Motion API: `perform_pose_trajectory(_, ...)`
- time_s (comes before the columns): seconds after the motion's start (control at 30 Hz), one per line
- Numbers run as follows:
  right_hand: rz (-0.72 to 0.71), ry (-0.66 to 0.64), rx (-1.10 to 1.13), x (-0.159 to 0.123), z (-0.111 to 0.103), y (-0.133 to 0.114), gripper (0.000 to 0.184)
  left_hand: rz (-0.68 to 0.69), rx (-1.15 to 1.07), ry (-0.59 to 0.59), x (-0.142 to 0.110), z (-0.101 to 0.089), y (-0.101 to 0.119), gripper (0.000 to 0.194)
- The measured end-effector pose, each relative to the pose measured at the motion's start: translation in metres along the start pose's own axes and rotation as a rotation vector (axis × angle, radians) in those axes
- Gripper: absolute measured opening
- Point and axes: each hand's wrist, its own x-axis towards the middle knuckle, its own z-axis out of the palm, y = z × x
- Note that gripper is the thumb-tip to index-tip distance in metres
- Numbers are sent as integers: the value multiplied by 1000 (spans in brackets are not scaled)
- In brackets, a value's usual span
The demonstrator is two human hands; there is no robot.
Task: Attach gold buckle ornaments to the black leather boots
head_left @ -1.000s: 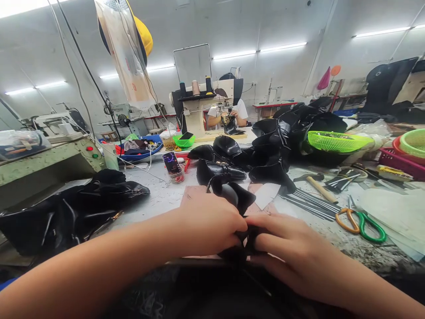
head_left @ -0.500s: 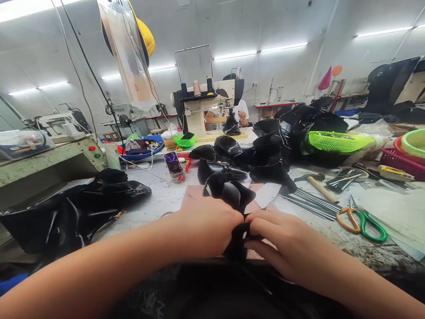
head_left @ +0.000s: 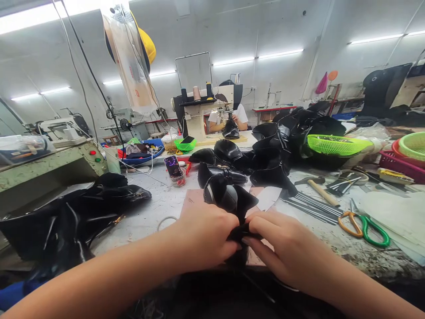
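Observation:
My left hand (head_left: pixel 205 235) and my right hand (head_left: pixel 282 248) meet at the near edge of the worktable (head_left: pixel 159 201), both pinched on the same black leather piece (head_left: pixel 229 197). The piece rises between my fingers and curls over at the top. It rests over a pinkish-brown board (head_left: pixel 191 198). My fingers are closed tight on its lower edge, knuckles facing each other.
A heap of black leather (head_left: pixel 73 212) lies at left, more black pieces (head_left: pixel 265 150) pile up behind. Orange-and-green scissors (head_left: pixel 363 223), a hammer (head_left: pixel 320 186), a phone (head_left: pixel 172 166) and green baskets (head_left: pixel 335 144) lie around. A person (head_left: pixel 232 117) works a sewing machine (head_left: pixel 199 108) beyond.
My hands have drawn the black leather piece slightly nearer and raised it, so its curled top stands taller. The view has tilted down a little.

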Motion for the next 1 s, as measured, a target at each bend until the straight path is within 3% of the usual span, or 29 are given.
perform_pose_trajectory(0.23,18,9,14,3,2,-1,15,-1,-18,36,-1,5,-3,11)
perform_pose_trajectory(0.37,37,8,42,5,1,-1,17,63,-122,147,-1,12,-7,11)
perform_pose_trajectory(0.5,50,-38,169,9,-6,7,14,127,-286,253,-2,16,-11,14)
perform_pose_trajectory(0.67,45,-125,356,17,-11,18,18,163,-373,259,-7,16,-19,12)
perform_pose_trajectory(0.93,62,50,347,19,0,13,22,164,-430,259,-8,12,-20,13)
perform_pose_trajectory(1.0,53,97,456,16,5,15,21,157,-426,276,-9,11,-19,19)
